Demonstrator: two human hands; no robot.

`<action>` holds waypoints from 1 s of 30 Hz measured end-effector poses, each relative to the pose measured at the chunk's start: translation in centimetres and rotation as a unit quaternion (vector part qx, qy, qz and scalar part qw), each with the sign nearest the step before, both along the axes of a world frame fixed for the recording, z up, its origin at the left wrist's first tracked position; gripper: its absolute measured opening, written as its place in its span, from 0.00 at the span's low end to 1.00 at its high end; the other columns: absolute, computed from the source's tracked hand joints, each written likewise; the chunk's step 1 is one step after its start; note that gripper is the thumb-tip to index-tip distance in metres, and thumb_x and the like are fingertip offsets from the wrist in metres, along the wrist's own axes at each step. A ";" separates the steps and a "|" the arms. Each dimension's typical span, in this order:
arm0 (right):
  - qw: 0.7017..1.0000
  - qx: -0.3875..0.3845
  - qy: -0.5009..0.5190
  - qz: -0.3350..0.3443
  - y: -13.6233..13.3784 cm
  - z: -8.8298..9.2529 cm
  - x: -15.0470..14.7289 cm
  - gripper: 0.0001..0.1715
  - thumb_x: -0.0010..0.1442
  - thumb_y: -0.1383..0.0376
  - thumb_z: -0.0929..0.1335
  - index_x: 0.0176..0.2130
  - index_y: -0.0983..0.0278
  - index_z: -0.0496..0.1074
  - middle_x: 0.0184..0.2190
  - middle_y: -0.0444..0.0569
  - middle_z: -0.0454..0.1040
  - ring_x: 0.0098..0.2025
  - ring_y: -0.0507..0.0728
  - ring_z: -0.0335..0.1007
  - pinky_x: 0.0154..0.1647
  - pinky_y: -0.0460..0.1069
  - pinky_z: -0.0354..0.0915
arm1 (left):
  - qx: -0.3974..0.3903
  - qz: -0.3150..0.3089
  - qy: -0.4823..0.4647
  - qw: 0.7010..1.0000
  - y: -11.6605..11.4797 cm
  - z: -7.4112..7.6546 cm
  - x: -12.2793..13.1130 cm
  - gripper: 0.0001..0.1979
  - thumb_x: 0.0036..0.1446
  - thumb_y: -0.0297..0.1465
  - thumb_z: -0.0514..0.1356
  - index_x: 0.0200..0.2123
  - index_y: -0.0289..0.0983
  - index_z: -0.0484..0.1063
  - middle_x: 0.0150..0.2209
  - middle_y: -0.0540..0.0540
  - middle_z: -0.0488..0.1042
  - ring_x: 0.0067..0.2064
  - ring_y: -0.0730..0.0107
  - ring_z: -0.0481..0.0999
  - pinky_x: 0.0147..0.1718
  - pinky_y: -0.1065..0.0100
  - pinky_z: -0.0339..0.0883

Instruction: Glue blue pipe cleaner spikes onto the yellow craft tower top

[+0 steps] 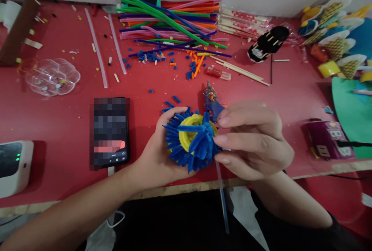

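Note:
My left hand (162, 158) is wrapped round a blue and yellow pipe-cleaner craft (174, 142), close to the table's front edge. Short blue bristles ring its outside, and a coiled yellow band shows at its open top. A few longer blue pieces (200, 148) stick out across the right part of that opening. At the same side, my right hand (255, 142) has its fingers bent, their tips against the blue pieces. Just behind lies a blue glue gun (213, 107), partly covered by the craft and my fingers. A clear glue stick (222, 196) juts out below, over the table edge.
Colourful pipe cleaners (168, 18) lie at the back, with cut blue and orange bits (192, 64) before them. A phone (112, 134) and clear dish (52, 76) are at left. A black craft (269, 43), sticks (241, 70) and purple power socket (329, 140) are at right.

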State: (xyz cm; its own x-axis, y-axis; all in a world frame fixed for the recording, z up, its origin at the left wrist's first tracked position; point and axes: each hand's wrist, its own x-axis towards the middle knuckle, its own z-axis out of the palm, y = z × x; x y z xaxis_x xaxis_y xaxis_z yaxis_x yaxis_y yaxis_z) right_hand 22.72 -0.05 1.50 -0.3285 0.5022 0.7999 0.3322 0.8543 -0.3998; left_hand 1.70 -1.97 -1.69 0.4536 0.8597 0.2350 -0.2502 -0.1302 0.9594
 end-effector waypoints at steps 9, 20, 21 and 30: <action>1.000 0.016 -0.003 -0.021 -0.4 0.1 -0.3 0.03 0.64 0.67 0.73 0.41 0.64 0.79 0.40 0.50 0.79 0.42 0.57 0.76 0.43 0.56 0.78 | 0.011 0.026 0.024 0.999 0.1 0.1 -0.2 0.47 0.50 0.23 0.76 0.67 0.54 0.60 0.60 0.47 0.70 0.59 0.61 0.78 0.61 0.60 0.75; 0.996 0.072 0.007 -0.051 -0.3 -0.2 -0.6 0.02 0.65 0.66 0.72 0.39 0.61 0.79 0.37 0.47 0.79 0.39 0.56 0.77 0.37 0.55 0.78 | 0.024 0.053 0.048 0.997 -0.1 -0.3 -0.2 0.48 0.49 0.24 0.77 0.68 0.53 0.59 0.60 0.44 0.72 0.59 0.57 0.80 0.59 0.57 0.77; 0.996 0.071 0.005 -0.053 -0.3 -0.2 -0.5 0.02 0.65 0.65 0.73 0.39 0.61 0.78 0.37 0.47 0.79 0.39 0.56 0.77 0.37 0.55 0.78 | 0.019 0.047 0.046 0.998 -0.1 -0.3 -0.2 0.48 0.50 0.24 0.76 0.68 0.53 0.58 0.60 0.44 0.72 0.58 0.57 0.80 0.58 0.57 0.77; 0.996 0.066 -0.030 -0.043 -0.4 -0.2 0.1 0.10 0.59 0.66 0.77 0.42 0.63 0.79 0.41 0.50 0.79 0.43 0.58 0.77 0.41 0.56 0.79 | 0.007 0.040 0.051 0.998 -0.2 -0.1 -0.4 0.49 0.48 0.25 0.78 0.67 0.54 0.59 0.63 0.43 0.68 0.63 0.52 0.76 0.62 0.52 0.74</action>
State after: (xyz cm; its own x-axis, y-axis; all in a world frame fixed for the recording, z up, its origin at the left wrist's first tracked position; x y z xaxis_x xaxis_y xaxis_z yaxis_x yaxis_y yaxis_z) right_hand 22.79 -0.47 1.34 -0.3380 0.4229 0.8408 0.4264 0.8652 -0.2637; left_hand 1.27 -2.18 -1.77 0.4052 0.8913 0.2034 -0.1401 -0.1593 0.9772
